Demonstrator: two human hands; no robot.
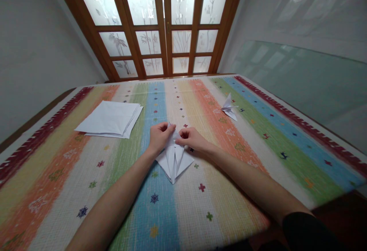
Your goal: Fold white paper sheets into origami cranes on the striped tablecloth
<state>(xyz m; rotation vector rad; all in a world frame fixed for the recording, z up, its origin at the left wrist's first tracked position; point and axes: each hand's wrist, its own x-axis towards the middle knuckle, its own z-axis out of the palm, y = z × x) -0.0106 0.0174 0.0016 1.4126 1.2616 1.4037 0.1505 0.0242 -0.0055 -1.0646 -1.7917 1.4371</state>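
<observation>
A folded sheet of white paper (175, 163) lies on the tablecloth in front of me, its lower part a diamond shape with flaps folded toward a centre line and a point facing me. My left hand (161, 135) pinches its upper left edge near the far tip. From the other side, my right hand (191, 137) grips the upper right edge between thumb and fingers. Both hands are closed on the paper, and the fingers hide part of its upper end.
To the left lies a stack of white paper sheets (110, 118). A finished folded paper crane (229, 108) sits at the far right. The striped tablecloth (218, 189) covers the table. Beyond its far edge stand wooden doors (167, 44) with glass panes; a glass panel (301, 75) leans along the right wall.
</observation>
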